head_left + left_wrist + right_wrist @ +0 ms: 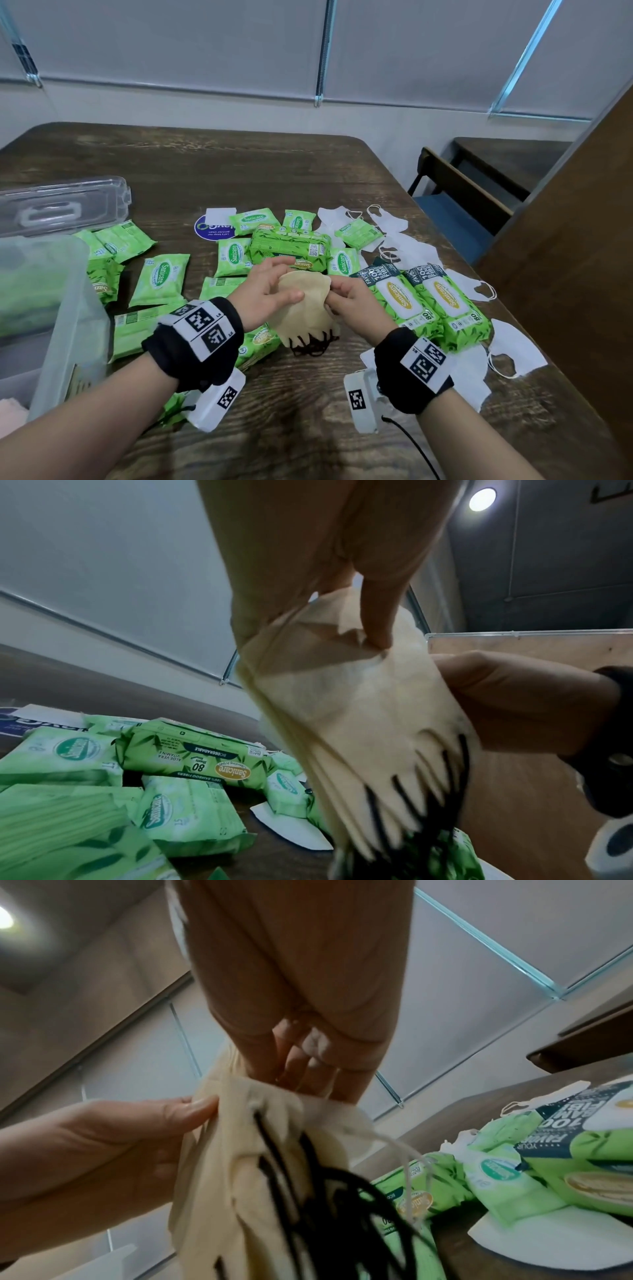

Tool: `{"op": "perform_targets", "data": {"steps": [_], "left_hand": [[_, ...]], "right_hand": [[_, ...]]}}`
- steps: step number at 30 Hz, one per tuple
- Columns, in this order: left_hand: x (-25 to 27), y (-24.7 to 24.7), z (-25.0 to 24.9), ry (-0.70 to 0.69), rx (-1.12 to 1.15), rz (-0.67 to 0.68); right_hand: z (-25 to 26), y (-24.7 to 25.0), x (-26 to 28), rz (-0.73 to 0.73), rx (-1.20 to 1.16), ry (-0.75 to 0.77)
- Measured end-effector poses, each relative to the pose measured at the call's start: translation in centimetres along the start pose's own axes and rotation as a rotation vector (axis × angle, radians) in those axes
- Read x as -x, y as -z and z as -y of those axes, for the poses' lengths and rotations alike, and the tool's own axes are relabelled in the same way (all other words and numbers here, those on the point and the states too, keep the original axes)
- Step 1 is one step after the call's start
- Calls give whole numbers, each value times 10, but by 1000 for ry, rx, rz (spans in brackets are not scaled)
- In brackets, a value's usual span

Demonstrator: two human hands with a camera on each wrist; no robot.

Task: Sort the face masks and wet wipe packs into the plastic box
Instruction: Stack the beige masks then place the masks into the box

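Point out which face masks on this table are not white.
The stack of beige face masks with black ear loops, pinched between the left hand and right hand; every other mask lying on the table is white.

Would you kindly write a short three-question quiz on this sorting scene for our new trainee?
1. True or false: the left hand and right hand both grip the stack of beige face masks with black ear loops.
2. The clear plastic box sits at which table edge: A left, B right?
3. What colour are the loose masks on the dark wooden table?
Key: 1 true; 2 A; 3 white.
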State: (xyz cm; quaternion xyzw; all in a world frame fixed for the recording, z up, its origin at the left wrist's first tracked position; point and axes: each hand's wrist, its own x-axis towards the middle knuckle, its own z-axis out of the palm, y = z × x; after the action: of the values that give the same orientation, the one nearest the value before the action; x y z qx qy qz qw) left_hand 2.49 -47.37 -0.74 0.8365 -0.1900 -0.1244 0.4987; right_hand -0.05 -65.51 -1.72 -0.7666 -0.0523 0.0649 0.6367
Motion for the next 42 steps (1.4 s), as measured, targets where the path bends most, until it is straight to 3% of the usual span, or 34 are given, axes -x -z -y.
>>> {"op": "perform_targets", "data": {"steps": [3,7,10,14,17,21,33,38,42], "left_hand": [[3,0,0,36,167,59],[2,4,5,72,157,48],[0,8,9,88,215,4],[-2,11,11,95,261,-26],[-2,11,13,65,216,16],[0,11,12,66,198,74],[3,9,15,51,242,161],[5,17,9,43,264,223],[5,25,7,22,285,226]], "right_hand": [[-6,-1,1,45,-17,-7],[-19,12,0,150,39,-80],[-46,38,-3,102,422,-121],[-81,68,-1,125,926,-301],[-95,75,2,259,1126,-411],[-109,75,1,345,1264,-398],[-119,82,-5,458,1324,-340],[-104,72,-1,233,953,-324],[-78,66,3,69,727,-219]]}}
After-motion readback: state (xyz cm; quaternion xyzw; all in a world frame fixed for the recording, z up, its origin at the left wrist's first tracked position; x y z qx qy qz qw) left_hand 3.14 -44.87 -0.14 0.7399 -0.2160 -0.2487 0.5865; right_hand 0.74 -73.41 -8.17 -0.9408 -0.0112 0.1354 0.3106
